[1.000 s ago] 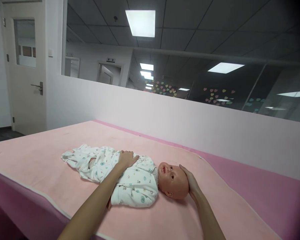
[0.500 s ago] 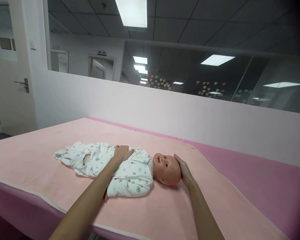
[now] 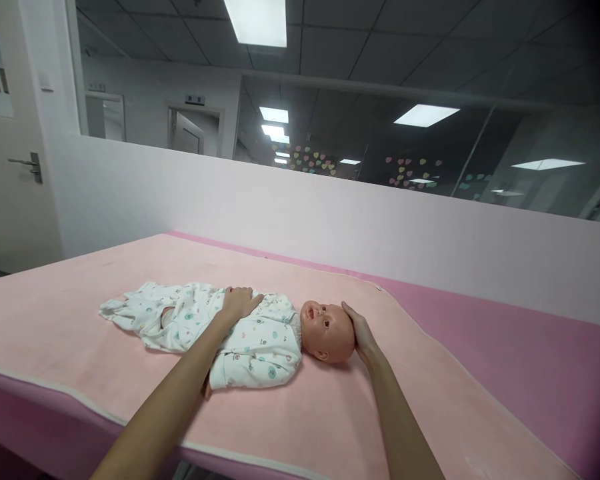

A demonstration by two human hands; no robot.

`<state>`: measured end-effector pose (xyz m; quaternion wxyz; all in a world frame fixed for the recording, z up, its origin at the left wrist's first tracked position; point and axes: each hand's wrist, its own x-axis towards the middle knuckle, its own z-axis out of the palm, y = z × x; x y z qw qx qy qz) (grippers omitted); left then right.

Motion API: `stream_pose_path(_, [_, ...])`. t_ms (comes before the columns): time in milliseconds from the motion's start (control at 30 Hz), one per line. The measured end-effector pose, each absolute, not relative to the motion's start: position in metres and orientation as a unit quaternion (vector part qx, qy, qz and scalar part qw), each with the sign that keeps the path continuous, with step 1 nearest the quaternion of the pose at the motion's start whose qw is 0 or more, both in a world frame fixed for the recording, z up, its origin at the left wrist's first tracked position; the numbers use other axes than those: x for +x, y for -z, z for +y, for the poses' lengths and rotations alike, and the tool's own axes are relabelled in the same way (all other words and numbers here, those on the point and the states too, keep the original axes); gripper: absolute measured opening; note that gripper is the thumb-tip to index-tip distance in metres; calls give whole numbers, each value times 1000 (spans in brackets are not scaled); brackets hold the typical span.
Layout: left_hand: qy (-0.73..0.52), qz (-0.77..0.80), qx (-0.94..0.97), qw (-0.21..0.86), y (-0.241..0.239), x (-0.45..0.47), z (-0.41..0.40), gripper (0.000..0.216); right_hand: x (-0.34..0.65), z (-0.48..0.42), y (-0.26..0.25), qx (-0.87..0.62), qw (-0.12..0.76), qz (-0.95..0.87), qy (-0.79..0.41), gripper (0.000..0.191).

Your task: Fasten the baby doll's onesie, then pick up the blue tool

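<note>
A baby doll [image 3: 260, 337] in a white patterned sleepsuit lies on its back on a pink blanket [image 3: 330, 413], its bare head [image 3: 327, 323] toward the right. My left hand [image 3: 239, 301] rests flat on the doll's chest with the fingers stretched out. My right hand [image 3: 360, 331] cups the top and back of the doll's head, fingers curved against it. Both forearms reach in from the bottom of the view.
The blanket covers a darker pink mattress [image 3: 530, 360] that runs along a low pale wall [image 3: 380, 233] with glass above. A white door [image 3: 10, 167] stands at the far left. The mattress's front edge [image 3: 55, 400] is near me.
The view has drifted so the doll sits a little higher and further left in the picture. Both hands keep the same places on the chest and the head.
</note>
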<state>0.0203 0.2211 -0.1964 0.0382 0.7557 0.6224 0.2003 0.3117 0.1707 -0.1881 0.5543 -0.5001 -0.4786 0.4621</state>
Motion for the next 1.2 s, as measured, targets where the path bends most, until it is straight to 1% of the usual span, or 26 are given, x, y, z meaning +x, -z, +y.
stream_pose_path(200, [-177, 625, 757, 73, 200, 18, 226, 57, 311, 171, 188, -489, 559, -474, -474, 42])
stream_pose_path(367, [-179, 630, 751, 79, 199, 18, 224, 61, 311, 170, 188, -494, 544, -475, -484, 42])
stream_pose_path(567, [-192, 632, 747, 79, 195, 17, 220, 56, 315, 172, 192, -502, 545, -477, -474, 42])
stream_pose_path(633, [-222, 623, 745, 88, 194, 15, 217, 52, 316, 173, 193, -504, 544, -475, -473, 42])
stream_pose_path(733, [-333, 559, 748, 132, 192, 13, 209, 46, 316, 175, 193, -504, 551, -478, -463, 44])
stream_pose_path(800, [-412, 478, 758, 164, 190, 14, 200, 40, 316, 177, 193, -508, 577, -478, -424, 46])
stream_pose_path(867, [-447, 391, 780, 199, 188, 17, 191, 34, 317, 181, 194, -513, 613, -471, -373, 47])
stream_pose_path(933, [-424, 329, 808, 242, 186, 21, 184, 31, 321, 183, 196, -517, 649, -457, -321, 46])
stream_pose_path(1033, [-385, 306, 819, 295, 185, 25, 180, 30, 328, 183, 195, -525, 692, -439, -229, 42])
stream_pose_path(1100, [-400, 315, 796, 329, 185, 26, 181, 28, 329, 177, 189, -536, 709, -441, -124, 38])
stream_pose_path(1167, [-432, 331, 757, 362, 186, 27, 185, 28, 322, 167, 180, -535, 702, -468, 34, 31])
stream_pose_path(1200, [-451, 339, 736, 373, 186, 27, 187, 29, 314, 161, 175, -523, 685, -493, 120, 28])
